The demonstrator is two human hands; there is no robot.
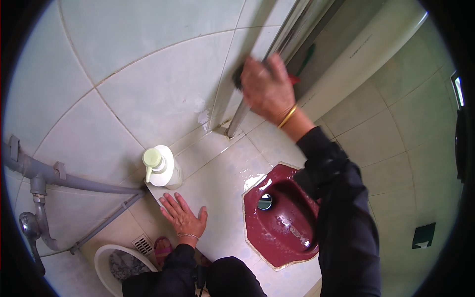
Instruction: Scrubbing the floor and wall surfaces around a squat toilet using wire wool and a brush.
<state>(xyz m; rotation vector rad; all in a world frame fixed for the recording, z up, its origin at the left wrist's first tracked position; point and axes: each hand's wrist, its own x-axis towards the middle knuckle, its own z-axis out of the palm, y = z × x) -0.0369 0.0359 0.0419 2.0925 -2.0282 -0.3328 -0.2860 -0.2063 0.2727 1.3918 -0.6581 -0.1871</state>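
My right hand, smeared by motion and with a gold bangle at its wrist, is raised beside the thin metal pipe near the wall. Its fingers are curled round something mostly hidden; a dark piece sticks out on the left and a red bit shows on the right. Lying flat with fingers spread, my left hand rests on the tiled step. Just beyond its fingertips stands a white pump bottle with a pale green pump. The dark red squat toilet is sunk in the step, wet and shiny.
A thick white pipe rises at the upper right. Grey pipes and a metal tap line the left wall. Below them are a white bucket with grey contents, a floor drain and a pink slipper.
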